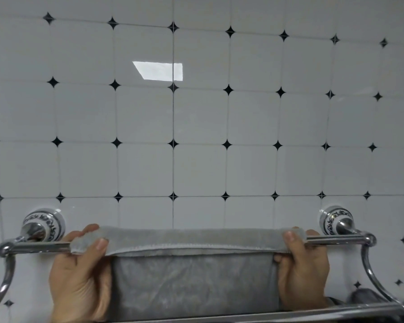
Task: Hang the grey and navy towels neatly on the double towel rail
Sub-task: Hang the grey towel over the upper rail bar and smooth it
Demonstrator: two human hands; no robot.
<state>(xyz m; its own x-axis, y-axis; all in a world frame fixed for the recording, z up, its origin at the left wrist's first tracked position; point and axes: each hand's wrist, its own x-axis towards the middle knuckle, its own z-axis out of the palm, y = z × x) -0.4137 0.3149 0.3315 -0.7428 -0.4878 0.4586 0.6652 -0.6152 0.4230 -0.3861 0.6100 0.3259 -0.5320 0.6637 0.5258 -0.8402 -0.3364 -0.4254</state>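
Nearest me, along the bottom edge, I saw the shiny chrome front bar [266, 311] of the double towel rail, with a dark bundle [364, 297] behind its right end, too little of it in view to name. Just beyond the bar were both hands. The left hand [79, 276] pinched the left end of the soft grey terry towel [191, 280], thumb pressed on the front of the hem and fingertips [89, 229] curled over behind it. The right hand [303, 271] gripped the right end the same way, thumb in front, fingers tucked behind. The towel lay draped over the chrome rear bar [40, 248], stretched flat between the two hands, its front panel hanging straight down. Farther back, two white ceramic mounts with dark scrollwork [44, 223] held the rail to the glossy white tiled wall with small black diamonds [196, 113].
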